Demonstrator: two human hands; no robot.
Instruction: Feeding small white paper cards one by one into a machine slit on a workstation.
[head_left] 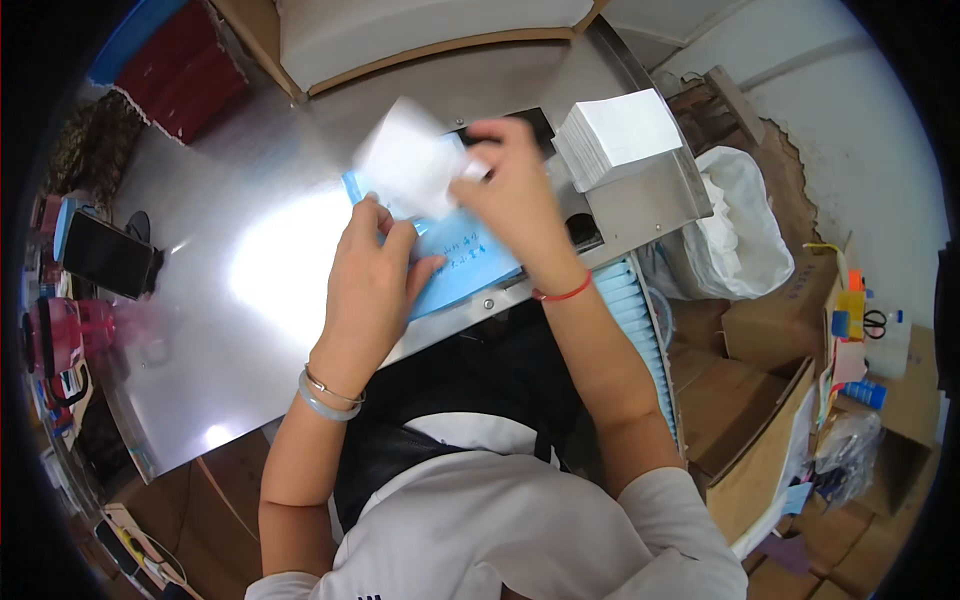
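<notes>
A light-blue flat packet (455,275) with writing on it lies at the front edge of the metal table, under both hands. My left hand (375,265) has its fingers closed on the packet's left edge. My right hand (512,190) pinches the right side of a white square sheet (405,155), which is blurred by motion above the packet. Whether the sheet is one layer or folded I cannot tell. Right of my right hand, a stack of white square sheets (625,130) stands on the table.
A phone (110,250) on a stand and a pink clear bottle (90,330) are at the left. A white box (430,30) stands at the back. Past the right edge hang a white plastic bag (745,225) and cardboard boxes (785,310). Light-blue packets (630,310) fill a space beneath the table.
</notes>
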